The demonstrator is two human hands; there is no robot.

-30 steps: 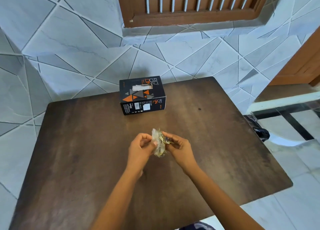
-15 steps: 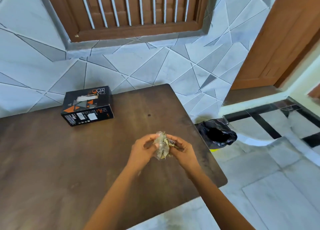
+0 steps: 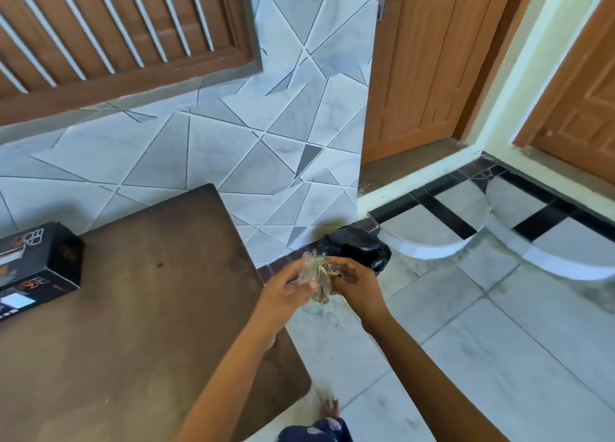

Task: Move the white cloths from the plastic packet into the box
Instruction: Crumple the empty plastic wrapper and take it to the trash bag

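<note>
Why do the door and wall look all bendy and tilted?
Head view: the wide-angle lens bows straight lines, so the door and wall tiles lean. Soft daylight, faint shadows. The left hand looks slightly smeared; the crumpled packet is too blurry to read. The box is cut off by the frame edge.

Two bare forearms, no sleeves, no watch or bands at the wrists. Left hand (image 3: 283,295) and right hand (image 3: 357,286) ungloved, no rings visible. Dark blue garment with pale pattern (image 3: 316,431) at bottom edge. Bare foot (image 3: 329,406).
</note>
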